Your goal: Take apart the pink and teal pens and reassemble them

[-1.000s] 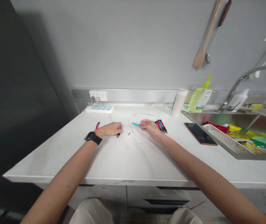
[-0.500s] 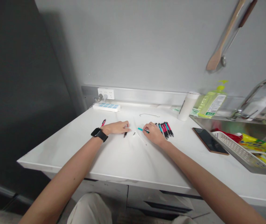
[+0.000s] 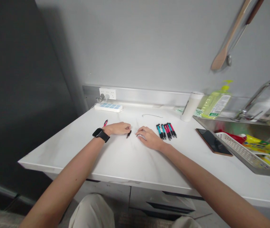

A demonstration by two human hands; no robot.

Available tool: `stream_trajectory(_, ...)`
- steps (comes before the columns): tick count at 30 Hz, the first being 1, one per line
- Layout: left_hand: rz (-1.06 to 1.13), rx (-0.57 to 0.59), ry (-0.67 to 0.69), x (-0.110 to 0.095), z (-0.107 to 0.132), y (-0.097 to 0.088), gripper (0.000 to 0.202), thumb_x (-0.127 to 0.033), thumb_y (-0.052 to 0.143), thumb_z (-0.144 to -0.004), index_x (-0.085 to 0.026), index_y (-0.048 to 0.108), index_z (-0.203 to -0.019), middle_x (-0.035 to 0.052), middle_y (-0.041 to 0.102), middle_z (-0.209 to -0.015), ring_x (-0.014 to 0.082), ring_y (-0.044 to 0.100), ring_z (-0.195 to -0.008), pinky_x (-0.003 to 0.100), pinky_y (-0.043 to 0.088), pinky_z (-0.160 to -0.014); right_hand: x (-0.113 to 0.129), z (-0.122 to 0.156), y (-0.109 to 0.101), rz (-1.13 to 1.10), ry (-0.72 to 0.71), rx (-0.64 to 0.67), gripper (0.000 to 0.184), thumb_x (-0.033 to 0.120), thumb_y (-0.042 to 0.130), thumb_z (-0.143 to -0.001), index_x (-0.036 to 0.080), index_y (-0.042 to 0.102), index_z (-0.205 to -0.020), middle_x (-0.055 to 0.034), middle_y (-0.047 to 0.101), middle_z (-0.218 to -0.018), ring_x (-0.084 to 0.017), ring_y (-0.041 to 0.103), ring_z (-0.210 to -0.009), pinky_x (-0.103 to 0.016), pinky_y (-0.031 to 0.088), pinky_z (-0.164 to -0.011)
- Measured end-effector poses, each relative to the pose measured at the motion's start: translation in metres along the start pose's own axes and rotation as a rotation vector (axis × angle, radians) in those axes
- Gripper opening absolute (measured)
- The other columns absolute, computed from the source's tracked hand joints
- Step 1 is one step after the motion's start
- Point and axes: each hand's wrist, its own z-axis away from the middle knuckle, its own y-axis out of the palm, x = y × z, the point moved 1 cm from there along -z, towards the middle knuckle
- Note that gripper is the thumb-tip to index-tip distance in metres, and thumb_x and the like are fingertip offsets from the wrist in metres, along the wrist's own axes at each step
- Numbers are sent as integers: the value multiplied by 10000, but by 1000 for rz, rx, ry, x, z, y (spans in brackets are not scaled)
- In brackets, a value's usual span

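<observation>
My left hand (image 3: pixel 117 128), with a black watch (image 3: pixel 100 134) on its wrist, rests on the white counter (image 3: pixel 130 158). Its fingers are curled and pinch a short black pen piece (image 3: pixel 128 134) that sticks out toward the right. My right hand (image 3: pixel 148 137) lies palm down just right of it, fingers bent over a small whitish part (image 3: pixel 139 136). What else lies under the palm is hidden. A row of several teal and pink pens (image 3: pixel 166 130) lies just right of my right hand. A single pink pen (image 3: pixel 105 123) lies behind my left wrist.
A thin bent wire (image 3: pixel 152 115) lies further back. A power strip (image 3: pixel 108 107), a white cup (image 3: pixel 192 106) and a soap bottle (image 3: pixel 215 103) stand along the wall. At the right are a phone (image 3: pixel 213 142), a white basket (image 3: pixel 239 148) and a sink with packets.
My right hand has slid left, away from the pen row, toward my left hand. The teal barrel it held no longer shows. My left hand has stayed in place. The camera has turned left.
</observation>
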Motion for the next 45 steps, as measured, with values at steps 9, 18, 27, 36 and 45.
stream_trajectory(9,41,-6,3,2,-1,2,246,-410,472,-803,-180,535,-741,4,583,-721,128,499,-645,228,335,-590,-4,-1,-1,-16,43,-9,228,95,498,-839,179,640,-996,-84,586,-1039,-211,530,-1004,-374,415,-920)
stream_trajectory(18,21,-13,-5,1,-1,2,143,-296,438,-774,-186,498,-705,-4,548,-675,131,455,-623,240,306,-574,-6,1,-2,17,70,-45,168,127,522,-841,175,635,-957,-83,589,-1011,-206,531,-974,-364,419,-907)
stream_trajectory(27,12,-1,-12,0,-1,1,132,-283,425,-766,-188,492,-704,5,573,-684,133,467,-612,246,303,-568,-7,-1,-4,3,94,-24,116,135,545,-846,175,647,-885,-75,582,-994,-196,540,-971,-352,418,-914)
stream_trajectory(36,117,-80,33,2,-2,1,87,-242,443,-756,-195,512,-781,-22,588,-592,131,510,-568,235,347,-569,-6,-2,-8,-31,94,-105,101,155,528,-874,184,623,-893,-62,610,-953,-190,546,-943,-339,416,-871)
stream_trajectory(45,274,-213,226,-3,-4,-2,230,-326,601,-761,-153,612,-911,43,673,-823,146,598,-748,232,429,-677,-8,-4,-22,-169,194,-321,75,169,564,-839,194,631,-816,-30,654,-822,-154,582,-758,-295,449,-758)
